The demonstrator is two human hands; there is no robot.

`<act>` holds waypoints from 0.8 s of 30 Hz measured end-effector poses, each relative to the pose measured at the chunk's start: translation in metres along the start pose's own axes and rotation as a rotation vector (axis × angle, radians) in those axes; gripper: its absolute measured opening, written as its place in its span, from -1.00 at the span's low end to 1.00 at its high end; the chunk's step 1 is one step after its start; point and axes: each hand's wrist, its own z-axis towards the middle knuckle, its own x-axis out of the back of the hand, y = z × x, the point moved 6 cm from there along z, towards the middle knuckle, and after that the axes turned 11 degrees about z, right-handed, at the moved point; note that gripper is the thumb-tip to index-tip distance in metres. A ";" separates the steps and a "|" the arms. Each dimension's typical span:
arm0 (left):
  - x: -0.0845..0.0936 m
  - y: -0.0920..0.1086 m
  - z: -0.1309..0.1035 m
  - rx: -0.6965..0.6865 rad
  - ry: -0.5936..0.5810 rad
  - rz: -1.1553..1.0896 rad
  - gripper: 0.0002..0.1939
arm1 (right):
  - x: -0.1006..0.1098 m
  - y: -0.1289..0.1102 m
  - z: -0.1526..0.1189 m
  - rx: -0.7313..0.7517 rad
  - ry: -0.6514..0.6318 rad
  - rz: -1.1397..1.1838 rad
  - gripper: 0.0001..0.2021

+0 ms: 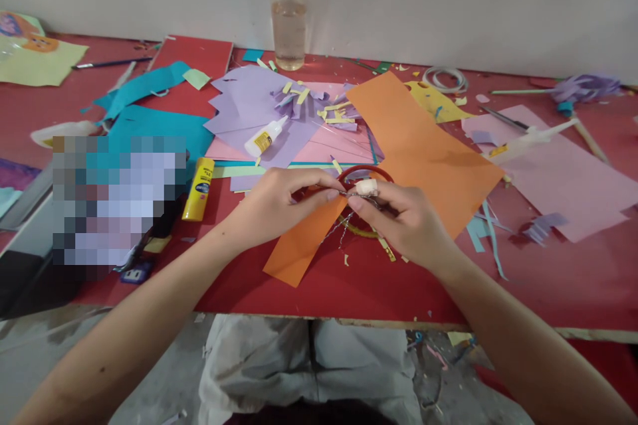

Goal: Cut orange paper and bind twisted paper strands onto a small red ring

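Note:
Thin twisted wire (pixel 343 228) hangs between my two hands over the red table, its strands spreading downward. My left hand (pixel 294 202) pinches one end of it between thumb and fingers. Just to the right, my right hand (pixel 399 209) pinches the wire too, with a pale wrap (pixel 367 188) around one finger. Behind the fingers lie a red ring (pixel 366 169) and a yellow ring (pixel 361 232), both partly covered. An orange paper strip (pixel 293 249) lies beneath my left hand, and a large orange sheet (pixel 428 159) lies beyond my right hand.
A glue stick (pixel 198 190) and a small glue bottle (pixel 265 137) lie left of centre. A cup of liquid (pixel 290 36) stands at the wall. Purple sheets (pixel 244 106), pink paper (pixel 563 172), teal paper (pixel 159 129) and a glue bottle (pixel 535 138) surround the work area.

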 end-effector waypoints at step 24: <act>0.000 0.000 -0.001 0.003 0.000 0.013 -0.83 | 0.000 0.001 -0.001 -0.012 -0.011 -0.044 -0.78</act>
